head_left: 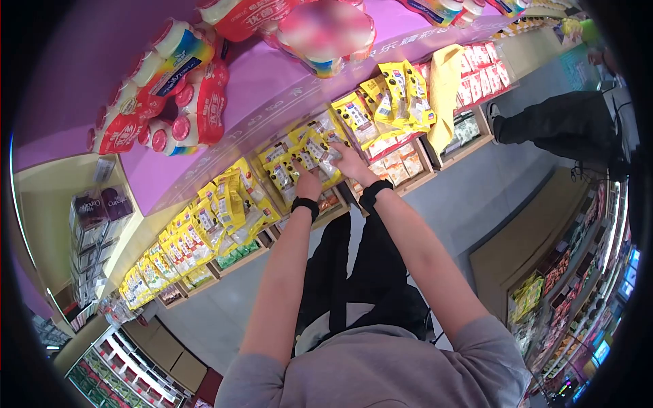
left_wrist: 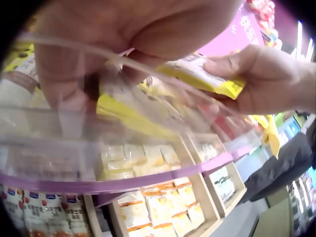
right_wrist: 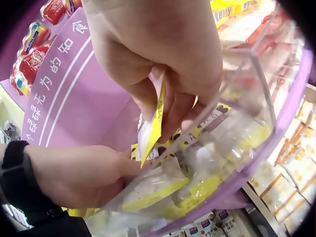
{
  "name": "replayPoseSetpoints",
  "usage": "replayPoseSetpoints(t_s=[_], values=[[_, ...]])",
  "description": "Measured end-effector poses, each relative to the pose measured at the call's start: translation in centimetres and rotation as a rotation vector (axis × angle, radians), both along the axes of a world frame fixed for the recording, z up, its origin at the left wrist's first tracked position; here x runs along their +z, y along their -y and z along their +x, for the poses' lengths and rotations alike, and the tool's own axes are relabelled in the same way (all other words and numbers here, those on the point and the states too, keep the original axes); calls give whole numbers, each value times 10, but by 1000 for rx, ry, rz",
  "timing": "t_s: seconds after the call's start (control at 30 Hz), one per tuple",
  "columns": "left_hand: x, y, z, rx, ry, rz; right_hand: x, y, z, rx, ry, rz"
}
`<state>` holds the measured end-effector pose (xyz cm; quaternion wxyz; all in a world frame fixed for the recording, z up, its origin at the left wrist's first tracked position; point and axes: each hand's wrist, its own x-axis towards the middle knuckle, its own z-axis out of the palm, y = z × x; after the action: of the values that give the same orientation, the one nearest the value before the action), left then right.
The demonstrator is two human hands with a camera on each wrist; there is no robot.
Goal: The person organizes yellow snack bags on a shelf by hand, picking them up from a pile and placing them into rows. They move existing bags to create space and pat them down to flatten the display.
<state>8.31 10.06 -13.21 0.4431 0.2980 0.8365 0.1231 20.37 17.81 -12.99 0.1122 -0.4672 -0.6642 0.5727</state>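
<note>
Yellow-and-white snack bags fill a clear-walled bin in front of me. My right hand is over the bin's right part and pinches one yellow-edged snack bag between thumb and fingers, the bag standing on edge in the right wrist view. My left hand reaches down among the bags just to the left, its fingers pointing downward. A blurred snack bag lies beside its fingers in the left wrist view; I cannot tell whether they grip it. The clear bin wall partly covers the contents.
More yellow bags line the shelf at left, and others are heaped at right. Wooden trays of packets sit below the purple-rimmed shelf. Bottle-shaped displays stand above. Another person's dark-trousered leg is at far right.
</note>
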Motion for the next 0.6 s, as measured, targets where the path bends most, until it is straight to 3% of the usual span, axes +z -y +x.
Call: replayPoseSetpoints(t_s=[0.13,0.2,0.3,0.43,0.5,0.6], values=[[38,-3,2,-186,-185,-171,1,-2,-5,83,255,-15],[40,1,3,-445,-489,-108,2,-2,-9,200,500,24],[17,9,-4,-625,-666,52,9,4,-10,229,669,137],[2,11,-10,-668,-617,21,4,18,-10,83,602,360],[3,8,-11,-658,-513,-65,2,19,-10,194,597,644],[5,4,-9,-634,-440,-135,-3,18,-10,382,547,572]])
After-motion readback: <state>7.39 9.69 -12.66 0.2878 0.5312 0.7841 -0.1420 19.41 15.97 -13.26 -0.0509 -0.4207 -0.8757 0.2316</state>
